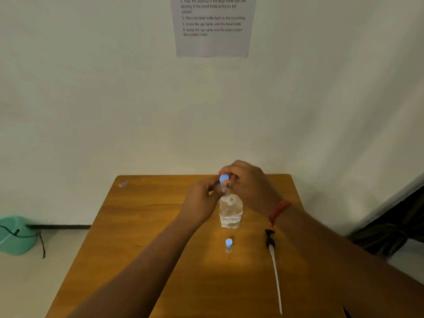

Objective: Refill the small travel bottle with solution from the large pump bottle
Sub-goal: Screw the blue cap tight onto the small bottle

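The right grip pinches the blue cap atop the large bottle; the left grip steadies its neck. Turn squarely. The travel bottle stands capped just nearer.

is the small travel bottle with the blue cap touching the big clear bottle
Apart. The head view shows bare wooden table between the small clear travel bottle with the blue cap and the base of the large clear plastic bottle.

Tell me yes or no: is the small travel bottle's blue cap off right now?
No. The small travel bottle stands on the table with its blue cap on, nearer the camera than the large bottle.
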